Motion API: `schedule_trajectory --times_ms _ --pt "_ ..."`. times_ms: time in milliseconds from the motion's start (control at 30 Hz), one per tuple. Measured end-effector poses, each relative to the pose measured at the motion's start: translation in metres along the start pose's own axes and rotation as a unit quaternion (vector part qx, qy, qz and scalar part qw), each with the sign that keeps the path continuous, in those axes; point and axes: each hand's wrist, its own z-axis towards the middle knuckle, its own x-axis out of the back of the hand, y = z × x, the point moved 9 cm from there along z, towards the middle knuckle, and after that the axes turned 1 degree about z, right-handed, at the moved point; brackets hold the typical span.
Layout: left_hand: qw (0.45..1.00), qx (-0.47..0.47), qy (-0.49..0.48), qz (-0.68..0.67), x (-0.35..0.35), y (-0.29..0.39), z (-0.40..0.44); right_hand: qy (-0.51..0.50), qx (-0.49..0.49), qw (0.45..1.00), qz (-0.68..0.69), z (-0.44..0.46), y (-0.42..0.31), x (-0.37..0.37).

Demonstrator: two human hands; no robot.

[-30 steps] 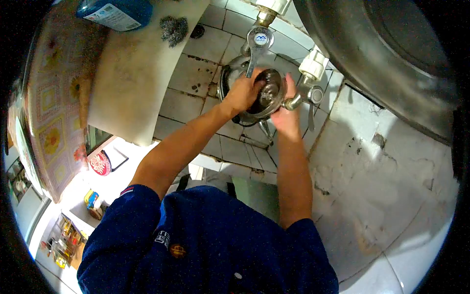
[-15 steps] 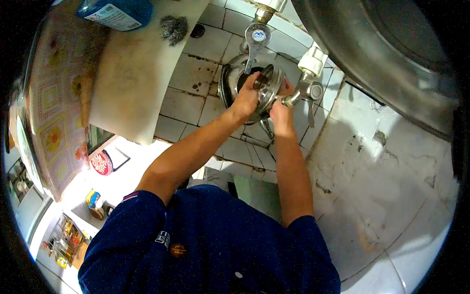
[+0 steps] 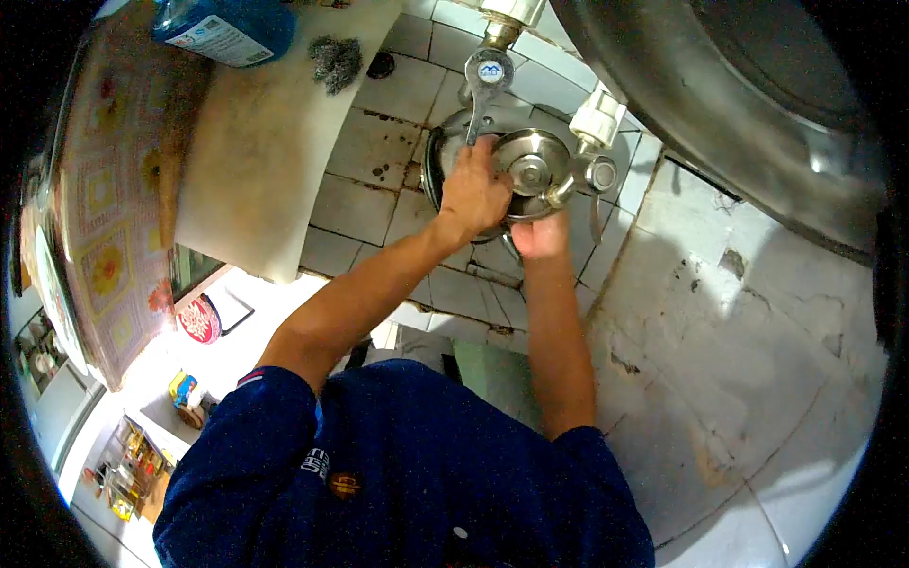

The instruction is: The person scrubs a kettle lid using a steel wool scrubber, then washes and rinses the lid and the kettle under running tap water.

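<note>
A round steel pot lid [image 3: 538, 150] is tilted beneath the tap, its concave face and central boss towards me. My right hand [image 3: 542, 235] grips the lid from below, its fingers mostly hidden behind it. At the lid's left edge, my left hand [image 3: 476, 194] is closed against the rim, fingers pointing up and partly out of sight. Behind both hands sits a wider steel pot [image 3: 434, 175] with a dark rim, mostly covered. The tap's spout [image 3: 559, 194] reaches over the lid's lower right edge.
A second tap with a long lever [image 3: 488, 80] hangs above my left hand. A large metal vessel [image 3: 701, 123] looms at the upper right. On the left ledge [image 3: 256, 189] are a blue liquid bottle [image 3: 227, 33] and a steel scourer [image 3: 336, 62]. Tiles [image 3: 369, 147] surround the pot.
The lid has turned from nearly edge-on to facing me. My left hand has shifted slightly along its left side, and my right hand has moved lower beneath it.
</note>
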Motion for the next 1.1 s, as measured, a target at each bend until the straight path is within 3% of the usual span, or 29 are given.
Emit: schedule_trajectory --times_ms 67,100,167,333,500,600,667,700,733,800,833,867,900,967,1000,1033,1100 --pt "0.996 -0.081 0.003 0.049 0.009 0.021 -0.001 -0.153 -0.005 0.982 0.107 -0.002 -0.001 -0.017" --pt "0.995 -0.083 0.004 0.049 0.013 0.025 0.002 -0.066 -0.004 0.991 0.118 0.003 0.003 0.004" --pt "0.977 -0.19 0.0 0.098 0.019 0.052 0.003 -0.062 -0.029 0.991 0.119 -0.007 -0.001 -0.006" --pt "0.945 -0.283 0.033 0.162 0.033 0.08 0.007 0.01 -0.1 0.985 0.14 -0.023 0.005 0.011" --pt "0.928 -0.342 0.063 0.137 0.048 0.102 0.002 -0.013 -0.07 0.991 0.114 -0.019 -0.001 -0.024" --pt "0.918 -0.375 0.04 0.12 0.051 0.104 -0.002 0.052 -0.037 0.995 0.075 -0.011 -0.005 -0.038" --pt "0.947 -0.285 0.039 0.142 0.051 0.079 0.016 0.134 0.025 0.988 0.073 -0.012 -0.014 -0.033" --pt "0.957 -0.248 0.045 0.144 0.049 0.057 0.028 0.245 0.039 0.968 0.026 -0.022 -0.012 -0.013" --pt "0.956 -0.245 0.053 0.154 0.046 0.043 0.028 0.222 0.068 0.972 -0.039 -0.034 -0.02 -0.024" --pt "0.973 -0.11 -0.067 0.189 0.024 0.003 0.035 0.189 0.175 0.951 -0.172 -0.035 -0.032 -0.012" --pt "0.981 -0.027 -0.147 0.125 0.016 -0.009 0.033 0.184 0.173 0.953 -0.169 -0.034 -0.029 -0.003" --pt "0.971 0.057 -0.224 0.057 0.005 -0.022 0.024 0.154 0.188 0.917 -0.317 -0.034 -0.033 -0.008" --pt "0.964 -0.027 -0.265 -0.01 -0.015 -0.032 0.021 0.12 0.2 0.858 -0.457 -0.032 -0.032 -0.015" --pt "0.898 -0.172 -0.368 -0.171 -0.051 -0.056 0.005 0.108 0.238 0.841 -0.474 -0.043 -0.043 -0.058" --pt "0.835 -0.013 -0.435 -0.336 -0.057 -0.053 -0.012 0.099 0.273 0.822 -0.49 -0.05 -0.048 -0.076" --pt "0.739 0.163 -0.444 -0.479 -0.061 -0.049 -0.031 0.086 0.303 0.785 -0.533 -0.045 -0.045 -0.077" --pt "0.791 0.299 -0.405 -0.347 -0.061 -0.06 -0.045 0.072 0.256 0.804 -0.532 -0.051 -0.048 -0.091"
